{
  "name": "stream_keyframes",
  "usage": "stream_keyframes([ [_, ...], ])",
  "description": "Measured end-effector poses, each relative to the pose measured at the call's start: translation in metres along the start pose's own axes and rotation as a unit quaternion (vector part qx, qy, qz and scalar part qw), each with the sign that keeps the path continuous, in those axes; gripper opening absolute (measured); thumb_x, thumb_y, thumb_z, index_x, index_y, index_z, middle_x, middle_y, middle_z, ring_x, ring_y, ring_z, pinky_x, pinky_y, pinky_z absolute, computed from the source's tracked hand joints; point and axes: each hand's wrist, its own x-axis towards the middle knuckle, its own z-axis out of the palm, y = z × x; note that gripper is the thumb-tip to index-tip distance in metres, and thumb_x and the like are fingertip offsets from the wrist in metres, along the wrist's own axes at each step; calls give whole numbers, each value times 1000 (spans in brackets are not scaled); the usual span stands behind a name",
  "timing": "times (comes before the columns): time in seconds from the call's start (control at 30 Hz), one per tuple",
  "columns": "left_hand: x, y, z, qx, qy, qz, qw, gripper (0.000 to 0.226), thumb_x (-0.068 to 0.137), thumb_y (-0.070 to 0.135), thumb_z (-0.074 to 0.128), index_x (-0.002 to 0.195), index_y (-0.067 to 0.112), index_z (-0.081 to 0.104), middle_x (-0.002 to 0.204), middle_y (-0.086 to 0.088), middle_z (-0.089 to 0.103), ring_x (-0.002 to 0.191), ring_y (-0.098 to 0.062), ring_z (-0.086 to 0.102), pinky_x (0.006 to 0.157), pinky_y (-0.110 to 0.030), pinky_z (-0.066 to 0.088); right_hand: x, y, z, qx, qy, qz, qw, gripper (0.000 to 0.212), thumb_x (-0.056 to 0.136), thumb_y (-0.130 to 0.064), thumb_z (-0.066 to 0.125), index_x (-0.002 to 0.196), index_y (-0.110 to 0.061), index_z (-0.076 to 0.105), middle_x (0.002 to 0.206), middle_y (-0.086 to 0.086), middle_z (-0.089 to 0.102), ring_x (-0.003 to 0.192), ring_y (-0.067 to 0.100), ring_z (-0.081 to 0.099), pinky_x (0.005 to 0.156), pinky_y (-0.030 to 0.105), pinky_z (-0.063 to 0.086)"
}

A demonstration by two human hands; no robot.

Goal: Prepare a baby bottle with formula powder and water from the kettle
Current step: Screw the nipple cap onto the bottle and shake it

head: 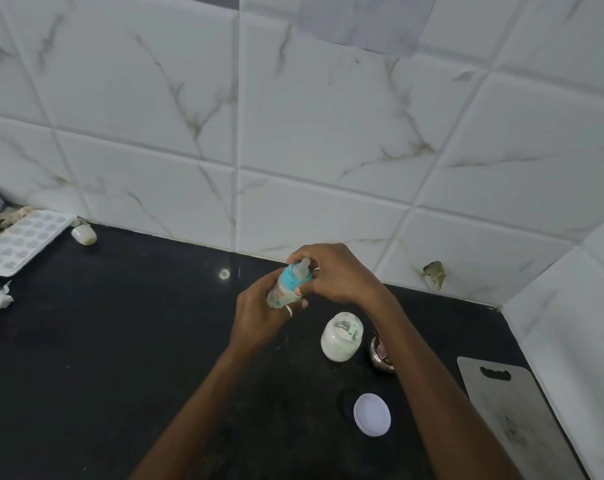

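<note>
Black counter (120, 341) against white tiled wall (328, 133). Above it, tilted, baby bottle (286, 287), body gripped in curled fingers of left hand (259, 317), teal cap end pinched by curled fingers of right hand (338, 275). Open powder jar (342, 337) near, on counter; white lid (372, 414) apart

Teal-collared bottle (287, 286), white powder jar (341, 337), lilac lid (371, 414), black counter (120, 341), grey-veined white tiles (311, 116).

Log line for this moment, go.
left hand: holds bottle | right hand: grips cap | jar: open, lid off on counter
</note>
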Motion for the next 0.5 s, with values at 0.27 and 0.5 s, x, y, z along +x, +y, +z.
stream_keyframes([
  [0.27,-4,4,4,2,13,16,1000,61,71,23,95,123,40,68,107,16,76,98,-4,74,83,-22,60,-6,-10,4,-179,59,94,978,68,72,-87,57,65,-20,52,65,-4,58,58,11,53,50,24,30],
  [0.5,0,2,0,26,5,25,999,64,71,32,95,129,29,68,110,18,73,100,-1,71,83,-14,56,-16,-3,-25,-82,-9,2,997,57,77,-55,79,123,-26,65,117,-8,67,103,11,62,86,30,54],
])
